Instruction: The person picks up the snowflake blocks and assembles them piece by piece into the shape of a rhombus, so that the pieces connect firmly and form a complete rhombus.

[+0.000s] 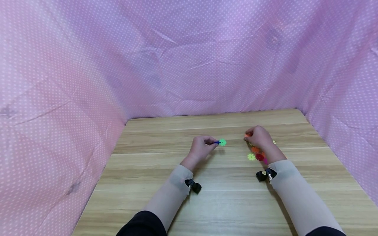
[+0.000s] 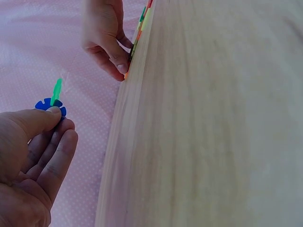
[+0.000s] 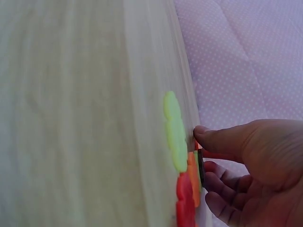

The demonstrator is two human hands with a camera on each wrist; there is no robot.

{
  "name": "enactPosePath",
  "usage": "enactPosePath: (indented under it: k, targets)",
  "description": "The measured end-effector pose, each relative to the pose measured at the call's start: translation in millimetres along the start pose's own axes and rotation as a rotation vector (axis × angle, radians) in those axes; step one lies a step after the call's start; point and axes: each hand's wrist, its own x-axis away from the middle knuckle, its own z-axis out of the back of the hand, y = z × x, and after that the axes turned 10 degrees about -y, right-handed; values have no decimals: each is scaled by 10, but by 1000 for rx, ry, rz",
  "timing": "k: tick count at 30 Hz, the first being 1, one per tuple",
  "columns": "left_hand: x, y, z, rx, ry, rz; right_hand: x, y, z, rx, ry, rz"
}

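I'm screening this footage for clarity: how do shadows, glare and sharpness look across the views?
Head view: soft shadows and a pale sheen on the tabletop; left wrist view: wood grain soft, the left hand clearer; right wrist view: grain washed out, the yellow-green piece better defined.

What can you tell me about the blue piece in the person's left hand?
The blue piece is a small, thin, flat disc, apparently plastic, with notches around its rim that leave petal-like lobes. The left hand pinches it above the table, the thumb covering part of its face. A green piece meets it crosswise and looks slotted into its edge, sticking out away from the hand. From the head view, the blue disc shows nearly edge-on.
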Motion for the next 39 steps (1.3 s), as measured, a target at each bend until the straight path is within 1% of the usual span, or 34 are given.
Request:
enactPosePath:
  k: [8, 14, 20, 24, 27, 32, 36, 39]
  targets:
    - [-5, -23, 4, 3, 5, -25, -10, 12, -19, 2, -5, -18]
    - [-7, -19, 18, -16, -1, -9, -4, 15, -13, -13, 8, -18]
    - [2, -4, 27, -2, -1, 3, 9, 7, -20, -36, 19, 14]
    - [0, -6, 36, 8, 5, 8, 29, -5, -20, -77, 31, 21]
    - [1, -8, 45, 9, 7, 8, 51, -16, -17, -122, 39, 8]
    - [-1, -7, 60, 7, 19, -5, 81, -44, -14, -170, 77, -8]
    - [4, -8, 68, 8, 29, -7, 96, -73, -40, -221, 101, 7]
    - [12, -10, 68, 14, 30, -1, 110, -115, -69, -272, 107, 44]
